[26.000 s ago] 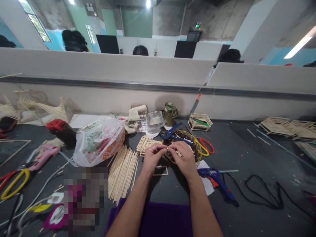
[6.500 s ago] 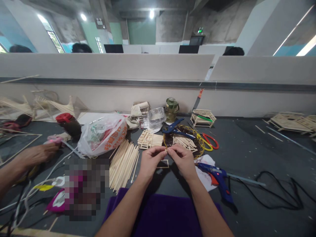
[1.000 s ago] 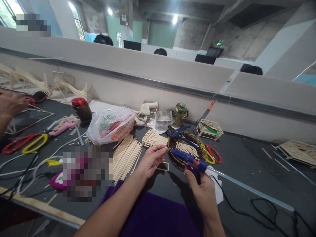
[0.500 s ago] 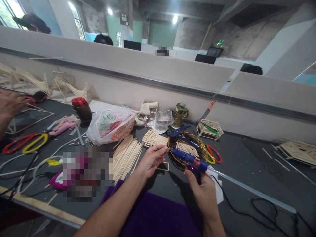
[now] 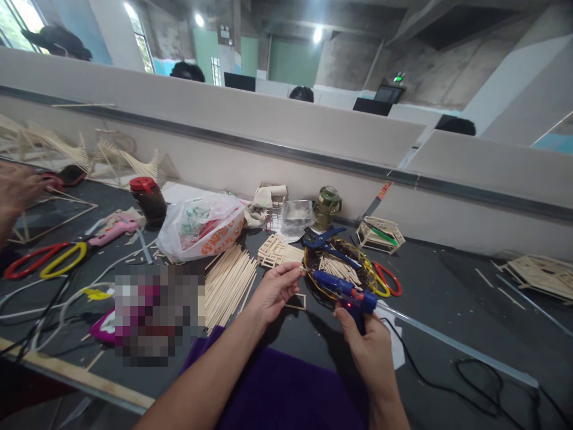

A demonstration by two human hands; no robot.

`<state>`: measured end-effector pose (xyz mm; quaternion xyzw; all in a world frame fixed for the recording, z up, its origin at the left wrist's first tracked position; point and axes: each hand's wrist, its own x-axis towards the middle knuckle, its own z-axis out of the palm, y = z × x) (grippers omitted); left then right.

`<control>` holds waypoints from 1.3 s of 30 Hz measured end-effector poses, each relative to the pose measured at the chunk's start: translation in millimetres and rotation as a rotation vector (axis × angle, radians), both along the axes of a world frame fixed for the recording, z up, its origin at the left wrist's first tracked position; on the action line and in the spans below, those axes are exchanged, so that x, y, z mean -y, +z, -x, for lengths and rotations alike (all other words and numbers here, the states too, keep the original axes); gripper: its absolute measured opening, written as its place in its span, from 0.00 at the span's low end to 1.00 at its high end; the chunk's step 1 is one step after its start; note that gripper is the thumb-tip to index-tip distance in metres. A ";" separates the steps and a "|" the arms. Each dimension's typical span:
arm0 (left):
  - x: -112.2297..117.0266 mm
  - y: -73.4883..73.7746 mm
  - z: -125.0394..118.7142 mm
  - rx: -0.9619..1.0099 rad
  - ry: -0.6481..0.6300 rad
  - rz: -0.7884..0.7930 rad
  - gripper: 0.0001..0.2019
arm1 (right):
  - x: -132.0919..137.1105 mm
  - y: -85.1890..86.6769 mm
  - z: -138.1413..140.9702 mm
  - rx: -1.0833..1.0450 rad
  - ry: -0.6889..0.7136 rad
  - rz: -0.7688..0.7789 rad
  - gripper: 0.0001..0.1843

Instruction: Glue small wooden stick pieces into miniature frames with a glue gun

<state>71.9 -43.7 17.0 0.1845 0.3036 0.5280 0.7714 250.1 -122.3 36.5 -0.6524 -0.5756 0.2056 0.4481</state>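
Observation:
My left hand point(image 5: 274, 291) pinches a small wooden stick piece point(image 5: 299, 270) between thumb and fingertips, above the dark table. My right hand point(image 5: 366, 342) grips a blue hot glue gun point(image 5: 344, 288) by its handle, with the nozzle touching the stick piece. A clear glue stick point(image 5: 452, 343) juts from the gun's back. Just under my left hand lies a small rectangular stick frame point(image 5: 297, 301). Behind the gun sits a round wire basket point(image 5: 339, 267) with cut sticks in it.
A pile of long wooden sticks point(image 5: 228, 282) lies left of my hands, next to a plastic bag point(image 5: 201, 227). Blue cutters point(image 5: 323, 238), red and yellow scissors point(image 5: 384, 279), stick models point(image 5: 378, 233) and a black cable point(image 5: 487, 382) surround them. Another person's hand point(image 5: 17, 190) is at far left.
Since 6.5 s ago my right hand has picked up the glue gun and brought its nozzle to the stick piece. Over the last second nothing has visibly moved.

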 end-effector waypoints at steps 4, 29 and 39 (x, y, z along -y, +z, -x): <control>0.3 0.6 0.0 0.000 0.002 0.008 0.13 | 0.2 -0.1 -1.5 0.004 0.000 0.020 0.21; 2.2 1.2 0.4 -0.223 0.027 -0.185 0.13 | 2.1 1.8 -7.7 0.064 0.006 -0.020 0.22; 1.6 0.3 0.2 -0.224 0.018 -0.184 0.13 | 1.9 1.9 -8.0 0.091 0.009 -0.057 0.20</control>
